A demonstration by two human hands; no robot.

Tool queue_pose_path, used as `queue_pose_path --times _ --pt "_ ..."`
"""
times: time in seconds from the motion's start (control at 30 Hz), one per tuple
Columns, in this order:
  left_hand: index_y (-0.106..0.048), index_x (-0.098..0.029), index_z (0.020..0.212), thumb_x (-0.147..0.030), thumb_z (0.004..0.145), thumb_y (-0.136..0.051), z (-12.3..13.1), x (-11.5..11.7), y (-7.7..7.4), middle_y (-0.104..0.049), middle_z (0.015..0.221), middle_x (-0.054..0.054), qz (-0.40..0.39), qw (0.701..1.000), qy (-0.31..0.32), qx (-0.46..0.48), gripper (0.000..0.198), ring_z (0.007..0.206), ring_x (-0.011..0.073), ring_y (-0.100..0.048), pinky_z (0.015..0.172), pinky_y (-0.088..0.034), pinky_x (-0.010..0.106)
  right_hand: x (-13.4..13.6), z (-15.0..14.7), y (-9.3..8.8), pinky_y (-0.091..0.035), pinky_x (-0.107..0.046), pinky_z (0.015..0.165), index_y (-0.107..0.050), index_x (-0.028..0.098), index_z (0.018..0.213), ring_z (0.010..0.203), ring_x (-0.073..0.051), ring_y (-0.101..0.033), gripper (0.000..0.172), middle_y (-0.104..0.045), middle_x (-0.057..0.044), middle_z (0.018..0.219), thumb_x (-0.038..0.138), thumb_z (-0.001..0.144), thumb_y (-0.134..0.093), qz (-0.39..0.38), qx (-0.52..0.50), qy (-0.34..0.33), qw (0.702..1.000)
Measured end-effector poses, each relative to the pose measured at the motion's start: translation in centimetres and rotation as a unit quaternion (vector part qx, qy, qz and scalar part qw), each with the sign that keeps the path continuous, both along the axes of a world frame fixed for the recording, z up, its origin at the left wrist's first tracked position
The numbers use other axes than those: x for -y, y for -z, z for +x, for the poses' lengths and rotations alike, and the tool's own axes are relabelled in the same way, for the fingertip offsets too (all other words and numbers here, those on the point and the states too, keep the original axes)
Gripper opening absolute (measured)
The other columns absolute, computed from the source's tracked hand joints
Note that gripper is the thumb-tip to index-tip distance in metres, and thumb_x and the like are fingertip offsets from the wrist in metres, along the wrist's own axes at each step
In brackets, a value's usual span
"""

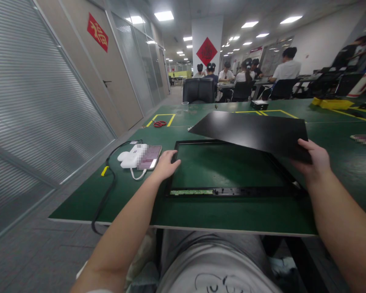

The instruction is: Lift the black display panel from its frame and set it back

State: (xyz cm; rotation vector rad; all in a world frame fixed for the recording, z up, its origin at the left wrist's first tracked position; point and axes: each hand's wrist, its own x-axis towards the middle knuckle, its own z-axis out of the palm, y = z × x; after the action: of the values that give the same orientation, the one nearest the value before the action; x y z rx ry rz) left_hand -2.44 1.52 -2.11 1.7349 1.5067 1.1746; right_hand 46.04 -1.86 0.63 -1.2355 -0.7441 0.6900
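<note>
While the right hand (314, 160) grips the near right corner of a thin black panel (253, 132), thumb on top and fingers closed beneath, the sheet hangs tilted above a black frame (232, 191). The panel is matte, smooth and rectangular. The frame lies flat on the green table (201, 211), a slim rectangle open in the middle, with a narrow green circuit strip (192, 192) along its near rail. The left hand (166, 165) rests loosely open on the frame's left rail, gripping nothing. Just left lie a phone (149, 157) and a white charger (129, 158); open green surface stretches right of the frame.
</note>
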Motion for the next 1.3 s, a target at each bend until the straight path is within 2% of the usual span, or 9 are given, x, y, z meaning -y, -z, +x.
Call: queue_pose_path --times 0.13,0.27,0.4,0.5,0.63,0.8,0.97,1.1,1.3 --pt "-0.076 -0.024 0.105 -0.024 0.068 -0.084 0.2 0.0 1.1 -0.067 0.133 0.014 -0.017 0.997 0.033 -0.072 0.037 0.139 0.0389 -0.056 0.129 -0.033 0.052 -0.7 -0.5 -0.1 -0.063 -0.044 0.093 -0.066 0.022 0.099 0.107 -0.024 -0.072 0.032 -0.074 -0.007 0.106 0.015 0.068 -0.061 0.090 -0.067 0.084 0.990" --pt "-0.076 -0.025 0.110 -0.029 0.072 -0.083 0.2 0.0 1.7 -0.062 0.143 0.017 -0.027 0.987 0.047 -0.153 0.039 0.146 0.0444 -0.049 0.128 -0.029 0.061 -1.2 -0.1 0.3 -0.062 -0.041 0.095 -0.050 0.023 0.085 0.107 -0.020 -0.073 0.028 -0.073 -0.003 0.104 0.009 0.064 -0.059 0.158 -0.107 0.181 0.965" --pt "-0.076 -0.023 0.119 -0.031 0.079 -0.078 0.1 0.0 1.8 -0.059 0.148 0.020 -0.026 0.977 0.058 -0.204 0.040 0.146 0.0468 -0.049 0.126 -0.033 0.063 -1.6 1.7 1.3 -0.063 -0.036 0.093 -0.042 0.025 0.088 0.103 -0.015 -0.073 0.034 -0.072 0.000 0.107 0.003 0.067 -0.057 0.164 -0.130 0.232 0.950" --pt "-0.074 -0.023 0.127 -0.033 0.086 -0.072 0.1 0.0 1.8 -0.058 0.152 0.018 -0.026 0.963 0.064 -0.259 0.042 0.147 0.0426 -0.050 0.126 -0.036 0.059 -1.9 3.1 2.1 -0.064 -0.032 0.087 -0.043 0.026 0.097 0.101 -0.013 -0.073 0.039 -0.070 0.003 0.111 0.001 0.070 -0.056 0.143 -0.137 0.270 0.942" --pt "-0.071 -0.022 0.136 -0.036 0.093 -0.065 0.3 0.2 1.6 -0.055 0.155 0.017 -0.034 0.944 0.069 -0.321 0.046 0.149 0.0390 -0.049 0.125 -0.039 0.054 -2.4 4.2 2.9 -0.064 -0.025 0.072 -0.046 0.027 0.107 0.098 -0.011 -0.073 0.044 -0.067 0.002 0.120 0.001 0.072 -0.050 0.142 -0.138 0.319 0.927" --pt "-0.070 -0.019 0.139 -0.035 0.095 -0.061 0.5 0.5 1.2 -0.054 0.157 0.020 -0.034 0.935 0.074 -0.345 0.048 0.149 0.0416 -0.049 0.125 -0.038 0.057 -2.9 5.3 3.8 -0.062 -0.022 0.063 -0.042 0.030 0.109 0.099 -0.011 -0.073 0.043 -0.063 0.002 0.122 0.003 0.076 -0.051 0.127 -0.154 0.321 0.926" --pt "-0.070 -0.020 0.139 -0.037 0.095 -0.061 0.3 0.4 1.5 -0.055 0.157 0.019 -0.028 0.936 0.077 -0.342 0.049 0.148 0.0426 -0.050 0.123 -0.040 0.058 -3.4 6.0 4.8 -0.065 -0.029 0.068 -0.040 0.032 0.107 0.104 -0.013 -0.073 0.045 -0.060 0.002 0.130 0.007 0.072 -0.055 0.133 -0.179 0.285 0.932" --pt "-0.072 -0.021 0.136 -0.039 0.093 -0.062 0.1 0.2 1.8 -0.057 0.156 0.019 -0.014 0.940 0.081 -0.331 0.047 0.146 0.0432 -0.051 0.122 -0.040 0.061 -3.7 5.9 5.3 -0.066 -0.032 0.068 -0.039 0.032 0.103 0.096 -0.012 -0.074 0.046 -0.061 0.006 0.128 0.007 0.068 -0.056 0.098 -0.183 0.250 0.946" --pt "-0.070 -0.018 0.140 -0.039 0.095 -0.059 0.1 0.2 1.7 -0.054 0.158 0.022 -0.016 0.935 0.087 -0.342 0.051 0.148 0.0446 -0.049 0.123 -0.039 0.060 -4.1 6.6 5.7 -0.066 -0.032 0.070 -0.040 0.037 0.112 0.085 -0.008 -0.073 0.059 -0.061 0.007 0.129 0.002 0.067 -0.054 0.050 -0.225 0.243 0.942"
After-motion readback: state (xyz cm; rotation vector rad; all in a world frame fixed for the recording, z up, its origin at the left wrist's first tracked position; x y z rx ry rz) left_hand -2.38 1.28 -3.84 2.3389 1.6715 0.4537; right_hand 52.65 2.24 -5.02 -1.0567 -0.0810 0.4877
